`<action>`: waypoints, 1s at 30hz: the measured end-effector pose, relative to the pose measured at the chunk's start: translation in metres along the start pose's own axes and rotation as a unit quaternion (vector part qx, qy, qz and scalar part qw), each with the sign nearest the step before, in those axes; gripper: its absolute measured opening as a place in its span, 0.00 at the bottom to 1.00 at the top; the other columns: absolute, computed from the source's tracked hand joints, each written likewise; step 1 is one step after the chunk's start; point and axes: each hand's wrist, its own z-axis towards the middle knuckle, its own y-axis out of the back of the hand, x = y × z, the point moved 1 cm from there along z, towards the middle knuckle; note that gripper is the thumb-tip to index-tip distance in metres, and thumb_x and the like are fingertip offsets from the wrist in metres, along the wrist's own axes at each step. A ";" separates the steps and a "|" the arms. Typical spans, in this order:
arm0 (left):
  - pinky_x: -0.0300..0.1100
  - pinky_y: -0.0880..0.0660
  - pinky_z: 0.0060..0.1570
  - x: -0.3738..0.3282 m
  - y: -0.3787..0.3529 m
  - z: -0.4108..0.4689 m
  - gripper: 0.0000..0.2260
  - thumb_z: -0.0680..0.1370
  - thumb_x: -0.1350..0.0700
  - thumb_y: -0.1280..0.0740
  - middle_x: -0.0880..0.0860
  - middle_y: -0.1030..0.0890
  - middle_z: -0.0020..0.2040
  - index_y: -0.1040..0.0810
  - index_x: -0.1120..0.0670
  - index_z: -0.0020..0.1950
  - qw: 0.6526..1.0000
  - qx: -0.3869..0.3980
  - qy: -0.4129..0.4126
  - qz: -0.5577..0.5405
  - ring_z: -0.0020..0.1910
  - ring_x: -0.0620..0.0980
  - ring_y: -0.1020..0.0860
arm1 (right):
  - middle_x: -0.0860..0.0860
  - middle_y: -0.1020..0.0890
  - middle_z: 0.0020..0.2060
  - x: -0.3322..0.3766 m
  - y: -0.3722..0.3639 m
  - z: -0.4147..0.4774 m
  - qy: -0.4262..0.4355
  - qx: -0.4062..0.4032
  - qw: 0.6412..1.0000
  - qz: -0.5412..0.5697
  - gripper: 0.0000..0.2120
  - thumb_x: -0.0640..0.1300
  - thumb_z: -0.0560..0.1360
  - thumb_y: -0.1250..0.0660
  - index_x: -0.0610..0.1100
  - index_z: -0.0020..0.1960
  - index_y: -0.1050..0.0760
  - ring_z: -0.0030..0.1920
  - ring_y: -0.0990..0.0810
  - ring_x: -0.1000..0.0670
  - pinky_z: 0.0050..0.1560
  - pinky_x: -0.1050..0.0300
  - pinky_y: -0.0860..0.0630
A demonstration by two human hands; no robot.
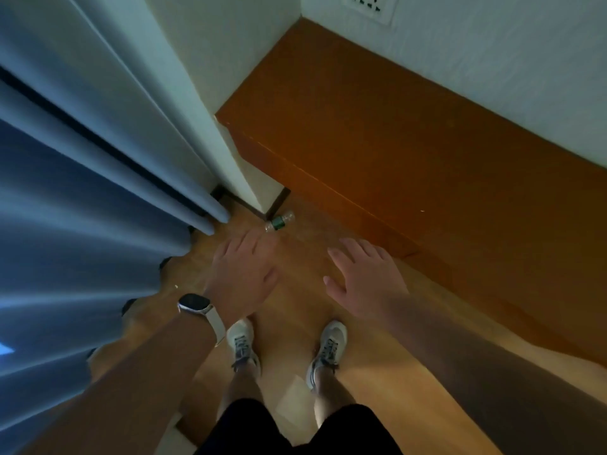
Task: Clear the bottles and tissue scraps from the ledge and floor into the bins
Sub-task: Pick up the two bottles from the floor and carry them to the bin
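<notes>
A clear plastic bottle (279, 222) with a green label lies on its side on the wooden floor, in the corner where the white wall meets the brown ledge (377, 126). My left hand (244, 274), with a watch on its wrist, hovers just short of the bottle with straight fingers and holds nothing. Further right, my right hand (363, 277) is spread flat above the floor, also holding nothing. The ledge top in view carries no bottle. A pale flat scrap (292, 397) lies on the floor between my legs.
Blue curtains (82, 208) hang along the left and reach the floor. A white wall corner (236, 165) juts out beside the bottle. A wall socket (371, 1) sits above the ledge's far end. My two feet in pale sneakers (241, 344) stand on the floor. No bin is in view.
</notes>
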 end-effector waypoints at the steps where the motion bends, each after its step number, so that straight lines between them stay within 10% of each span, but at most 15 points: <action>1: 0.55 0.25 0.52 0.004 -0.011 0.009 0.26 0.68 0.53 0.24 0.59 0.21 0.58 0.27 0.56 0.64 1.000 -0.013 -0.014 -0.008 0.55 0.61 0.23 | 0.46 0.39 0.74 -0.004 -0.011 0.010 -0.010 0.008 1.000 0.002 0.29 0.63 0.80 0.54 0.50 0.76 0.43 0.73 0.40 0.43 0.71 0.45 0.41; 25: 0.61 0.29 0.59 0.168 -0.588 0.205 0.25 0.77 0.43 0.48 0.59 0.28 0.68 0.28 0.53 0.69 0.991 0.133 -0.019 0.009 0.65 0.61 0.30 | 0.46 0.30 0.68 -0.182 -0.482 0.305 -0.199 0.033 0.979 -0.029 0.26 0.60 0.77 0.42 0.48 0.70 0.34 0.69 0.33 0.41 0.67 0.42 0.33; 30: 0.58 0.31 0.61 0.189 -0.644 0.231 0.24 0.78 0.46 0.36 0.61 0.31 0.69 0.31 0.56 0.71 0.990 0.097 0.068 -0.080 0.64 0.63 0.29 | 0.45 0.28 0.66 -0.245 -0.528 0.329 -0.216 0.046 0.975 -0.033 0.28 0.59 0.75 0.35 0.47 0.70 0.33 0.67 0.30 0.40 0.64 0.41 0.29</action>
